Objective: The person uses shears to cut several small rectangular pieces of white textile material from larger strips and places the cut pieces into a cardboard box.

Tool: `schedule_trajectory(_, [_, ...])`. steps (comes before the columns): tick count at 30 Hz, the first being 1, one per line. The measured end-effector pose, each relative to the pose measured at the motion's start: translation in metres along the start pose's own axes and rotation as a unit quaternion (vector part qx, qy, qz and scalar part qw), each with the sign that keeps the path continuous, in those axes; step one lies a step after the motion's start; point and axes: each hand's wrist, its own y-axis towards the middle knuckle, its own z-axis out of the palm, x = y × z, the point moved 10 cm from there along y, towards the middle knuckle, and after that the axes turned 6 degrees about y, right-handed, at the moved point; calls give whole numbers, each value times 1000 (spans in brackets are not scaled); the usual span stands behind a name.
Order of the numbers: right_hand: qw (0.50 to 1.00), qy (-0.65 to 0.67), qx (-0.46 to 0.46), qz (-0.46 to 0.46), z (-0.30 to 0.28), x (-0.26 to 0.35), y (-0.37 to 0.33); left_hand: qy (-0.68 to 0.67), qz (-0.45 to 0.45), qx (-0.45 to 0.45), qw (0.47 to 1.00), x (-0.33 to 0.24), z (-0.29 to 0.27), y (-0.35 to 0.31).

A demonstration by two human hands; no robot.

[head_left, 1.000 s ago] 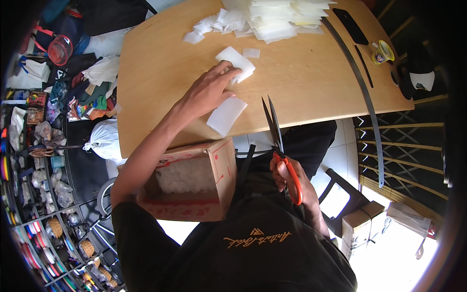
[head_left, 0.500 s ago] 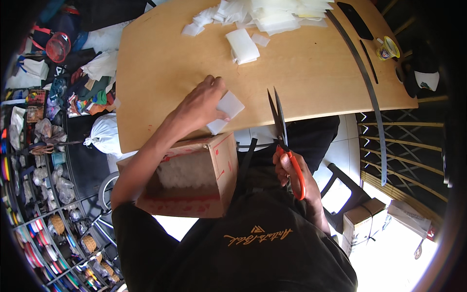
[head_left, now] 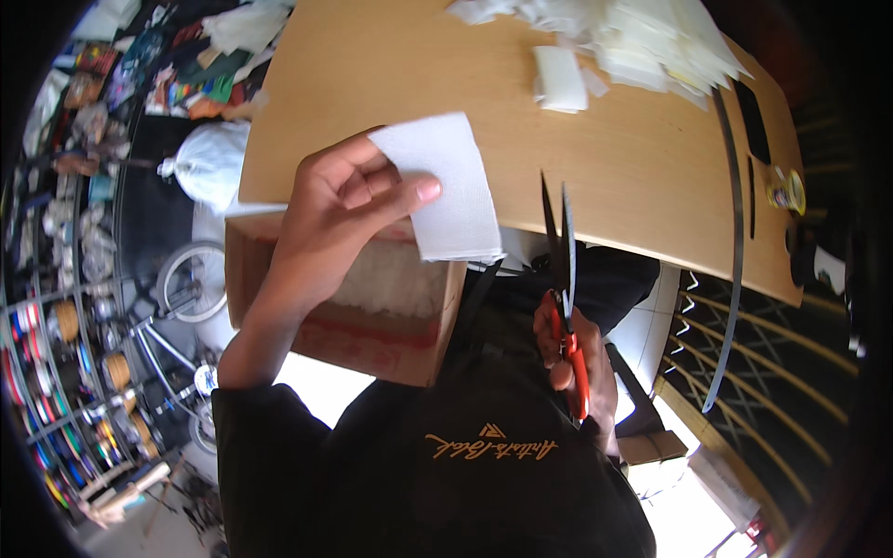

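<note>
Between thumb and fingers, my left hand (head_left: 349, 191) pinches a white rectangular piece of cloth-like material (head_left: 453, 200), raised over the table's near edge. Below that hand is an open cardboard box (head_left: 372, 353) with whitish contents inside. My right hand (head_left: 577, 363) grips a pair of scissors (head_left: 566, 279) by its orange-red handles. The dark blades point away from me, slightly parted, and the scissors are apart from the white piece.
On the wooden table (head_left: 391, 65) lie a folded white bundle (head_left: 560, 79) and a heap of whitish sheets (head_left: 660, 46). A long grey strip (head_left: 735, 232) hangs over the table's right edge, near a yellow cup (head_left: 786, 192). Shelves and a bicycle (head_left: 191, 288) stand left.
My left hand has lifted the white piece off the table and turned it up toward me. The scissors remain in my right hand. The view has shifted, so the table appears further right.
</note>
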Motion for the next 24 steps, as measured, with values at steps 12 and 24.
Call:
schedule_trajectory(12, [939,-260,220,36,70,28,7,-213,-38,-257,942,70,-38,-126])
schedule_trajectory(24, [881,-377,283,31,82,50,16,-269,-44,-324,906,96,-46,-145])
